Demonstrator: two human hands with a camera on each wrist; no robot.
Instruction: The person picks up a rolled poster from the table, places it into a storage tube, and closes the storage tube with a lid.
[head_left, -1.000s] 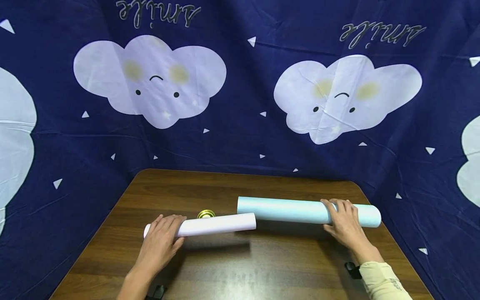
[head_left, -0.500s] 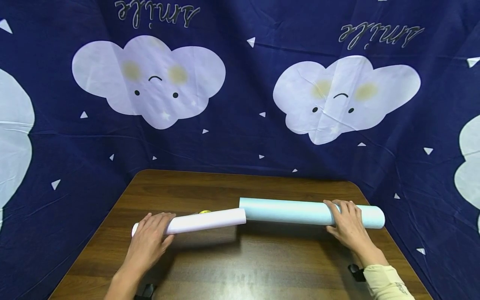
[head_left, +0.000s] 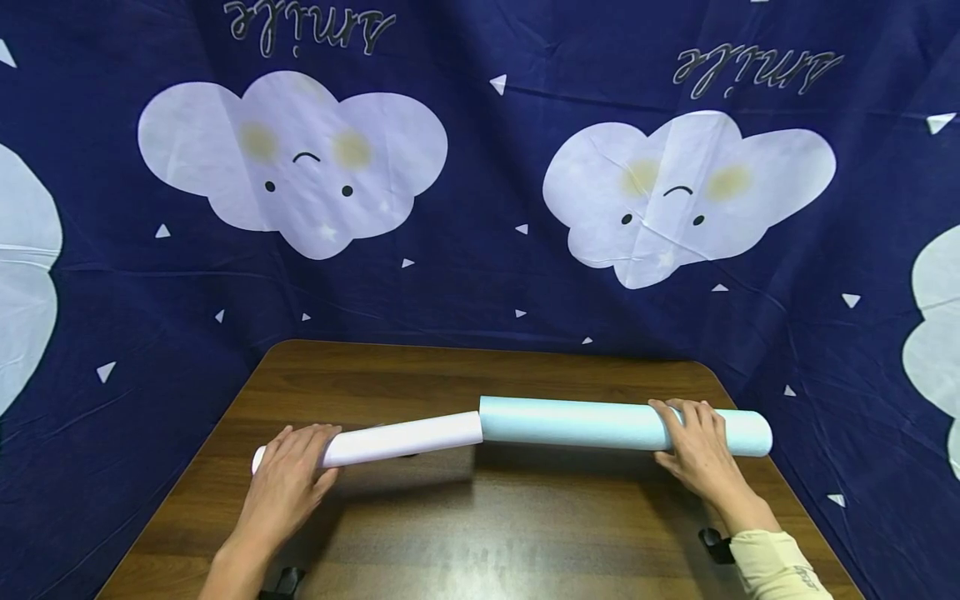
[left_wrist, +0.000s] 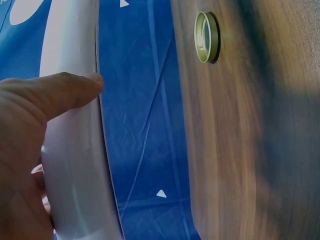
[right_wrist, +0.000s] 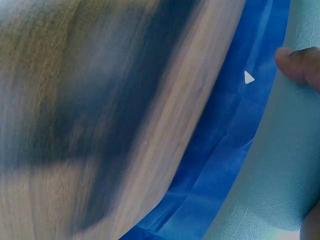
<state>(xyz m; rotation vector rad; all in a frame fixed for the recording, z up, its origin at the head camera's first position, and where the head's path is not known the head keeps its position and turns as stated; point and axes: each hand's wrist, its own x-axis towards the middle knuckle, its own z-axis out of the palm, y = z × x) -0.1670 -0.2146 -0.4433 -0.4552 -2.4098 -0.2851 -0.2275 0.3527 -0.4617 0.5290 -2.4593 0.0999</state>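
Note:
My left hand (head_left: 288, 475) grips a white paper roll (head_left: 405, 437) near its left end, with the thumb lying across it in the left wrist view. My right hand (head_left: 697, 446) wraps round a thicker light blue roll (head_left: 570, 422), right of its middle. Both rolls are held over the table, their shadows falling below. The white roll slopes up to the right, and its inner end meets the left end of the blue roll in the head view. A thumb (right_wrist: 297, 65) presses along the blue roll in the right wrist view.
A gold ring-shaped lid (left_wrist: 206, 37) lies on the wooden table (head_left: 480, 517); in the head view the white roll hides it. Behind the table hangs a dark blue cloth (head_left: 480, 292) printed with clouds. Black straps sit at both wrists.
The left hand has moved left with the white roll and its inner end has risen; the roll no longer overlaps the front of the blue one. The blue roll has shifted slightly right.

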